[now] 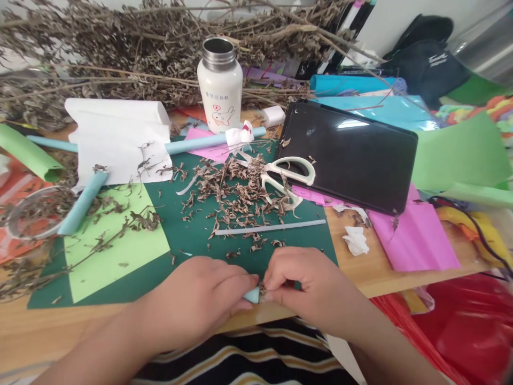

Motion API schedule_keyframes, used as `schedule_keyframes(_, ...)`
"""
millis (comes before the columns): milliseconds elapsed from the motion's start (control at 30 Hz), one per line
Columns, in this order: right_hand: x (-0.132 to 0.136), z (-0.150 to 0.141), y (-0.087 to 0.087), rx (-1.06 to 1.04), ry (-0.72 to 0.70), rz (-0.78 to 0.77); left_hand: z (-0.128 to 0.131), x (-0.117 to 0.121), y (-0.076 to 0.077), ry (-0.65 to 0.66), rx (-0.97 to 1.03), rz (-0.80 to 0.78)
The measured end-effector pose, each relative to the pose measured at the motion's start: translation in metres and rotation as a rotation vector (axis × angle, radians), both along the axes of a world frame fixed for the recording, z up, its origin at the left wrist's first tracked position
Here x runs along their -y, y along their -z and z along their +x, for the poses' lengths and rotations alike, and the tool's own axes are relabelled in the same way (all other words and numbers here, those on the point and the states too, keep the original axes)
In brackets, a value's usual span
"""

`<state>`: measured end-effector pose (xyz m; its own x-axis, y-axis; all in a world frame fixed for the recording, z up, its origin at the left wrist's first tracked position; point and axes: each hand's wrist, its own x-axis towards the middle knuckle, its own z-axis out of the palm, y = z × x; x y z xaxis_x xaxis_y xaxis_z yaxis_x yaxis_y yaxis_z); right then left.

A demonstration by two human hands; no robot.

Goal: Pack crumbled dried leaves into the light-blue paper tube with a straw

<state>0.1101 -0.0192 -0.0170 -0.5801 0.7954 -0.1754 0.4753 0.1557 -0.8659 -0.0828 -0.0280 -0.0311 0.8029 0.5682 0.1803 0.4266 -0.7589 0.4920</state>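
My left hand (pixel 196 294) is closed around a small light blue paper tube (pixel 252 295) at the table's front edge; most of the tube is hidden in the fingers. Brownish dried leaves (pixel 262 292) show at its open end, where my right hand (pixel 306 283) pinches them between thumb and fingers. Beyond both hands lies a loose pile of dried leaves (pixel 228 200) on a dark green mat (pixel 180 230). Scissors (pixel 276 169) with pale handles rest partly in the pile. Nearer to me is a thin whitish stick (pixel 272 227).
Another blue paper tube (pixel 85 203) leans at the left by light green paper (pixel 120 246). An uncapped white bottle (pixel 220 93) stands at the back before dried branches (pixel 160 37). To the right lie a black tablet (pixel 348 155), pink paper (pixel 417 235) and crumpled tissue (pixel 356 240).
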Motion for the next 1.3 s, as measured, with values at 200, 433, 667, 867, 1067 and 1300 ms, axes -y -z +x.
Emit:
schedule_keyframes(200, -0.001, -0.001, 0.0, 0.035, -0.039, 0.102, 0.003, 0.001, 0.0, -0.031, 0.009, 0.002)
schedule_keyframes(433, 0.007, 0.003, 0.016, -0.292, -0.034, 0.532, 0.002, 0.0, -0.003, -0.065, 0.095, -0.283)
schedule_keyframes(667, 0.01, -0.001, 0.024, -0.423, 0.008, 0.621, 0.001, -0.001, -0.007, -0.098, 0.182, -0.491)
schedule_keyframes(867, 0.006, 0.006, 0.02, -0.332, -0.054, 0.627, 0.001, -0.001, -0.008, -0.145, 0.191, -0.73)
schedule_keyframes(1067, -0.001, 0.007, 0.021, -0.348, -0.066, 0.557, 0.003, -0.004, -0.011, -0.147, 0.177, -0.86)
schedule_keyframes(1300, -0.004, 0.003, 0.022, -0.436, -0.08, 0.615, 0.004, -0.005, -0.011, -0.158, 0.219, -0.971)
